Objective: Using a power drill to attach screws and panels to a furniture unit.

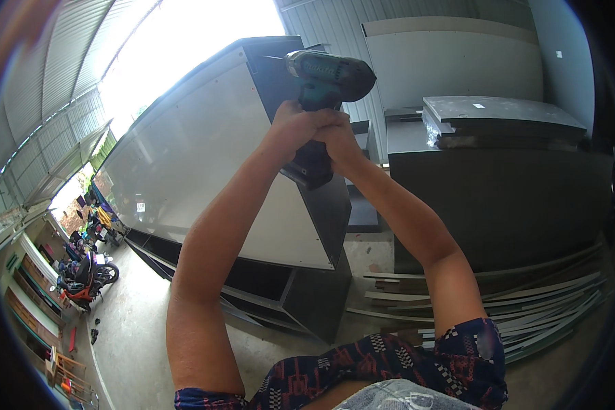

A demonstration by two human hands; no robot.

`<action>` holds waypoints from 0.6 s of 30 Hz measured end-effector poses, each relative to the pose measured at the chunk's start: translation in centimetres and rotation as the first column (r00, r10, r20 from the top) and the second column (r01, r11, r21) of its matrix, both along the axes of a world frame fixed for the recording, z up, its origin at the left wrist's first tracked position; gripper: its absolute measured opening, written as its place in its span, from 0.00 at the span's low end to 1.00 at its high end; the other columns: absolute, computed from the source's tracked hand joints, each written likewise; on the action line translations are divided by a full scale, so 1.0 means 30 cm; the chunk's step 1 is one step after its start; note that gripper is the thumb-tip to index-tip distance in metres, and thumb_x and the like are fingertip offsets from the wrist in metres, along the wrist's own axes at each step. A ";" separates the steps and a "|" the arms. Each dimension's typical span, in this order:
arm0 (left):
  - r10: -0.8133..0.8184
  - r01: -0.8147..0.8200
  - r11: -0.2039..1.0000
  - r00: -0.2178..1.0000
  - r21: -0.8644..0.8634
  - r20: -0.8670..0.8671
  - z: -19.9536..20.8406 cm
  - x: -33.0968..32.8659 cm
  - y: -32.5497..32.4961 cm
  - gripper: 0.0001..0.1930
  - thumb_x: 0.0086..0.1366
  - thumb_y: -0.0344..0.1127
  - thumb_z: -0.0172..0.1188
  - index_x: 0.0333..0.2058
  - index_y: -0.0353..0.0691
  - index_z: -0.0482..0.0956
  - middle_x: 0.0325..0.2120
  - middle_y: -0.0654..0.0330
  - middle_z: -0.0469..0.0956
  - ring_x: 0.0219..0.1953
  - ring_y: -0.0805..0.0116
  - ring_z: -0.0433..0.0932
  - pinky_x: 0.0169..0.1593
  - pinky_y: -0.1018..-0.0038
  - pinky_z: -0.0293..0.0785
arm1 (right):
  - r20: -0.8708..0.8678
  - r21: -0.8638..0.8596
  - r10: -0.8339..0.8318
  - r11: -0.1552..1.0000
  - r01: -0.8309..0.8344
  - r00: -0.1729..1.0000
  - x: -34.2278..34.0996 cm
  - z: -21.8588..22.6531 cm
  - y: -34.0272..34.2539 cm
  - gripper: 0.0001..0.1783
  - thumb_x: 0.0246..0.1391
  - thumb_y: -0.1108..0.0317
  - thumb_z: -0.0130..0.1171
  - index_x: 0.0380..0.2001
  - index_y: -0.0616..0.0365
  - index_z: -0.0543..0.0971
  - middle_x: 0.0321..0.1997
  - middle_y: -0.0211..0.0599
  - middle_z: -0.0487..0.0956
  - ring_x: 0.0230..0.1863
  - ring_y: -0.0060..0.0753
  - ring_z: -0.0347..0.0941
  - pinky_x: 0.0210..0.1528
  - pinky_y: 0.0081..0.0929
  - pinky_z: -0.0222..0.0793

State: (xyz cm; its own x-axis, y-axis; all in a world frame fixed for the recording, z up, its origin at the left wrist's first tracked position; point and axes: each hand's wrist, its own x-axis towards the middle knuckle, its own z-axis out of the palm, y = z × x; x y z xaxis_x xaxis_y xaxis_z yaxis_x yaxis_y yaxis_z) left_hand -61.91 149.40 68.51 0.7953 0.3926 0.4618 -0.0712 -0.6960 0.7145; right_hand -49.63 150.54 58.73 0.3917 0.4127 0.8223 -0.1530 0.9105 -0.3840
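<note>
Both my arms reach forward to a teal and black cordless drill [321, 72], held up at the top middle. My left hand [292, 126] is closed around its grip. Just beside it, my right hand [336, 130] is wrapped on the grip from the other side, fingers overlapping the left. The drill's bit points left, near the upper corner of a large cabinet [184, 150] with a pale side panel and dark edges. Whether the bit touches the cabinet I cannot tell. The battery base [309, 167] hangs below my hands.
Under the cabinet is a dark open-fronted unit [273, 287]. To the right, wrapped panels [506, 113] lie on a dark block [499, 205]; long thin strips [526, 297] are piled on the floor before it. Motorbikes [85, 277] and a wooden chair [65, 365] stand far left.
</note>
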 end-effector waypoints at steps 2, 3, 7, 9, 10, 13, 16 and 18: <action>-0.020 0.020 1.000 1.000 0.002 -0.002 -0.010 0.009 0.010 0.15 0.51 0.35 0.70 0.35 0.31 0.83 0.30 0.55 0.81 0.30 0.67 0.81 0.37 0.70 0.76 | 0.018 0.006 0.044 0.999 -0.044 0.999 0.030 -0.018 0.029 0.13 0.44 0.81 0.58 0.37 0.63 0.78 0.35 0.36 0.79 0.35 0.29 0.79 0.38 0.29 0.75; -0.045 0.045 0.999 0.999 0.005 0.001 -0.015 0.012 0.014 0.15 0.51 0.35 0.69 0.35 0.31 0.83 0.29 0.55 0.81 0.30 0.67 0.81 0.37 0.70 0.76 | 0.014 0.004 0.047 0.999 -0.047 0.999 0.039 -0.031 0.045 0.13 0.44 0.81 0.58 0.37 0.63 0.78 0.35 0.36 0.79 0.35 0.29 0.79 0.38 0.29 0.75; -0.048 0.048 0.999 0.999 0.014 -0.006 -0.030 0.018 0.005 0.15 0.51 0.35 0.69 0.36 0.31 0.82 0.30 0.55 0.81 0.31 0.67 0.81 0.37 0.70 0.76 | 0.201 0.216 -0.420 0.900 0.378 0.885 0.060 -0.054 0.076 0.08 0.44 0.79 0.51 0.27 0.63 0.78 0.34 0.30 0.80 0.33 0.21 0.73 0.33 0.22 0.68; -0.027 0.028 0.999 0.999 0.046 -0.030 -0.030 0.016 0.006 0.16 0.51 0.35 0.69 0.37 0.31 0.82 0.31 0.55 0.81 0.32 0.67 0.81 0.39 0.71 0.76 | 0.220 0.310 -0.517 0.841 0.443 0.827 0.054 -0.058 0.071 0.09 0.44 0.79 0.50 0.28 0.64 0.79 0.34 0.32 0.80 0.33 0.21 0.74 0.33 0.23 0.68; -0.015 0.016 0.999 1.000 0.043 -0.026 -0.029 0.000 0.010 0.16 0.51 0.35 0.69 0.37 0.31 0.82 0.31 0.55 0.81 0.32 0.67 0.81 0.39 0.71 0.76 | 0.178 0.185 -0.311 0.942 0.279 0.933 0.007 -0.035 0.026 0.10 0.45 0.79 0.50 0.29 0.65 0.79 0.34 0.32 0.81 0.34 0.22 0.74 0.34 0.23 0.69; 0.023 -0.023 0.998 1.000 0.057 -0.007 -0.029 -0.001 0.004 0.18 0.51 0.36 0.70 0.38 0.31 0.82 0.32 0.55 0.81 0.33 0.68 0.80 0.40 0.71 0.76 | 0.066 0.048 -0.093 0.995 0.090 0.993 -0.017 -0.020 -0.008 0.11 0.46 0.79 0.49 0.31 0.66 0.80 0.33 0.33 0.81 0.34 0.22 0.75 0.36 0.23 0.69; -0.032 0.032 0.999 0.999 0.029 0.009 -0.023 -0.002 0.022 0.19 0.50 0.38 0.71 0.38 0.31 0.81 0.32 0.55 0.80 0.33 0.68 0.80 0.40 0.71 0.75 | 0.058 0.049 -0.118 0.992 0.115 0.991 -0.031 -0.008 -0.007 0.12 0.48 0.78 0.48 0.32 0.66 0.80 0.32 0.34 0.81 0.34 0.22 0.74 0.36 0.22 0.70; 0.013 -0.013 0.999 1.000 0.042 0.004 -0.014 -0.011 0.005 0.19 0.50 0.38 0.70 0.39 0.31 0.81 0.32 0.55 0.80 0.34 0.67 0.80 0.40 0.71 0.76 | 0.083 0.067 -0.162 0.985 0.157 0.983 -0.029 -0.005 -0.006 0.11 0.48 0.78 0.49 0.32 0.66 0.80 0.32 0.35 0.81 0.33 0.21 0.74 0.36 0.22 0.69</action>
State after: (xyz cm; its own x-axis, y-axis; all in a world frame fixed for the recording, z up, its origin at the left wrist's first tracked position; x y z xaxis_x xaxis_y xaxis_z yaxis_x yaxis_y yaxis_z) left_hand -62.24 149.53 68.09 0.7888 0.3828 0.4809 -0.0645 -0.7266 0.6840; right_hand -50.49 150.36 58.59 0.3734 0.2993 0.8781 0.0280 0.9425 -0.3331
